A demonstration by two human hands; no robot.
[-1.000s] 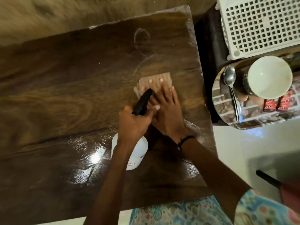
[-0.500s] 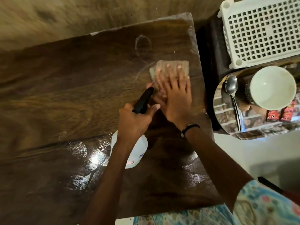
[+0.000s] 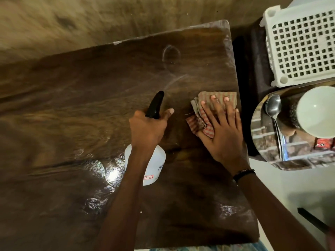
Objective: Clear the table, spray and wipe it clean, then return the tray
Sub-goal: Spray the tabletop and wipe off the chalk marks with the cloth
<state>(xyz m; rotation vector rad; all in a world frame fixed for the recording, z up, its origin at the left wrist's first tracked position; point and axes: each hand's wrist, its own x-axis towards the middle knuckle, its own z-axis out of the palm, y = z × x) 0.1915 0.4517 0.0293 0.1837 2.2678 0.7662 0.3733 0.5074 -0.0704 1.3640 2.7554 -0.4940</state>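
Observation:
My left hand grips the neck of a white spray bottle with a black trigger head, held above the dark wooden table. My right hand lies flat, fingers spread, pressing a folded checked cloth onto the table near its right edge. Wet streaks and a ring mark show on the wood. A round shiny tray sits off the table to the right, carrying a white bowl, a spoon and small red packets.
A white perforated plastic basket stands at the back right on a dark surface. A rough wall runs behind the table. White floor shows at the right, with a dark bar low on the right.
My right hand has slid the cloth to the right, away from the bottle, to the table's right edge. My left hand keeps its hold on the bottle.

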